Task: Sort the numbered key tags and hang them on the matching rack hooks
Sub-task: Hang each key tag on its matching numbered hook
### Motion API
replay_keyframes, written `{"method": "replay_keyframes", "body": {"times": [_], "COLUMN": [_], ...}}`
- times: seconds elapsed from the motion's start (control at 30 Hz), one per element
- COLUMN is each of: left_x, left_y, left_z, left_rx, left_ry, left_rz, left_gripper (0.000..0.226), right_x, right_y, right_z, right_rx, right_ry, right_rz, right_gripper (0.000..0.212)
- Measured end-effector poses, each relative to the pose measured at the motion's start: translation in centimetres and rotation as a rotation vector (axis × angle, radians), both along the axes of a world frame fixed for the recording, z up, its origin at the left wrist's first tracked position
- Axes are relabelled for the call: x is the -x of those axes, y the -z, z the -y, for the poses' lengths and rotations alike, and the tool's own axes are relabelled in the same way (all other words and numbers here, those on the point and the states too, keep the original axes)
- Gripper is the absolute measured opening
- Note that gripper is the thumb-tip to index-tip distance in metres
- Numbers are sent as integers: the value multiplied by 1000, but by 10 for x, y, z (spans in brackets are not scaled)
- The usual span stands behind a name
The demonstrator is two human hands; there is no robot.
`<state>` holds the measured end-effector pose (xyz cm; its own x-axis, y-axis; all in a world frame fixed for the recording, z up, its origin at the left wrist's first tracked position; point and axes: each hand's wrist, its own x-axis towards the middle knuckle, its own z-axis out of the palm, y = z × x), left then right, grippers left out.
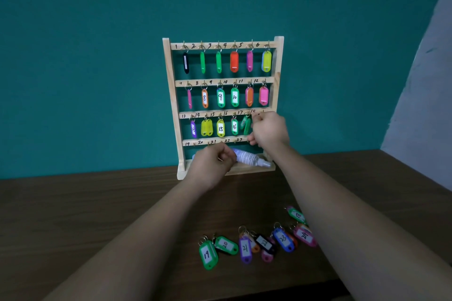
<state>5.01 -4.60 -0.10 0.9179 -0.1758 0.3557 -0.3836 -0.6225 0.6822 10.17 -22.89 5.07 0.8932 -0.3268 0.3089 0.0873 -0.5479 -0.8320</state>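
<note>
**Three rows filled, the last row waits**

The wooden rack (pixel 168 95) stands on the tabletop (pixel 97 215) against the green wall. Its upper three rows carry coloured tags. The bottom row, marked 19 to 23 as far as I can read, has bare hooks.

The left hand (pixel 211 166) is in front of this bottom row. Its fingers are curled, but I cannot tell if they hold something. Just beside it, a small white bottle (pixel 247 157) lies in the tray at the foot of the rack.

Further right, the green tag under number 17 (pixel 246 125) hangs tilted. The right hand (pixel 269 131) has its fingertips closed at the top of it and seems to pinch the ring there. It covers the last hook of that row.

The tags that remain lie near the front edge of the tabletop: tag 19 (pixel 208 254) and tag 20 (pixel 226 244), both green, then purple tag 21 (pixel 245 248), black tag 22 (pixel 265 242), blue tag 23 (pixel 283 239) and pink tag 24 (pixel 304 235). Green tag 18 (pixel 297 215) lies a little behind them, beside the right forearm.

Each tag is a long oval plastic shell with a white label, a handwritten number and a metal ring at one end. I judge them light and stiff, with a smooth shell. The best place to take hold is the ring, or the shell just under it, so that the ring stays free for the hook. Some tags overlap, so the rings may catch each other when one is lifted.
</note>
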Motion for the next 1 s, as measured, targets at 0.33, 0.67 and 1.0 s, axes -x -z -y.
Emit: {"method": "replay_keyframes", "body": {"times": [0.33,0.67,1.0], "left_x": [1,4,13], "left_y": [5,20,35], "left_z": [22,54,81], "left_rx": [-92,-279,-388], "left_ry": [90,247,405], "left_rz": [-35,-115,-127], "left_gripper": [6,6,29], "right_x": [29,74,86], "right_y": [18,23,30], "right_z": [58,95,105], "right_rx": [241,516,614], "right_ry": [-77,-454,-638], "right_rz": [-68,-618,-861], "right_gripper": [35,13,44]}}
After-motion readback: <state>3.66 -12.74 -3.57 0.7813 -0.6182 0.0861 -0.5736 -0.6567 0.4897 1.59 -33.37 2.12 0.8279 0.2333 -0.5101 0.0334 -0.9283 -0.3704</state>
